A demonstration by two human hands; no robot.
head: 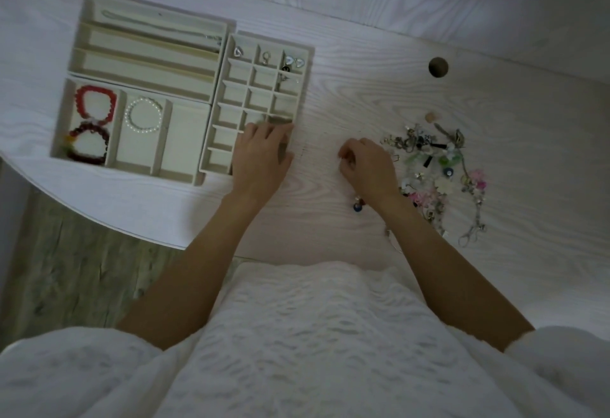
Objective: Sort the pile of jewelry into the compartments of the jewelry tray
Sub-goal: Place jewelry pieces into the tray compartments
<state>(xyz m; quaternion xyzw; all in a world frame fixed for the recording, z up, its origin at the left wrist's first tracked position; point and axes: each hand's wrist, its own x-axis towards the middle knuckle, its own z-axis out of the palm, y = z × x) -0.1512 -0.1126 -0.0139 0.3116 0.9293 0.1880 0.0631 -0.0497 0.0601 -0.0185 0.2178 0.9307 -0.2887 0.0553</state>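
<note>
— Head view: any words to read?
— None. Left hand (262, 153) lies flat on the jewelry tray (305, 87); right hand (366, 166) pinches something tiny beside the jewelry pile (435, 166), right of the tray

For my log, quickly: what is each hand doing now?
Left hand: open, resting on the small-compartment tray.
Right hand: fingers curled; contents cannot be told.

White wooden table (412, 70); jewelry tray (211, 87) left; jewelry pile (435, 166) right.
</note>
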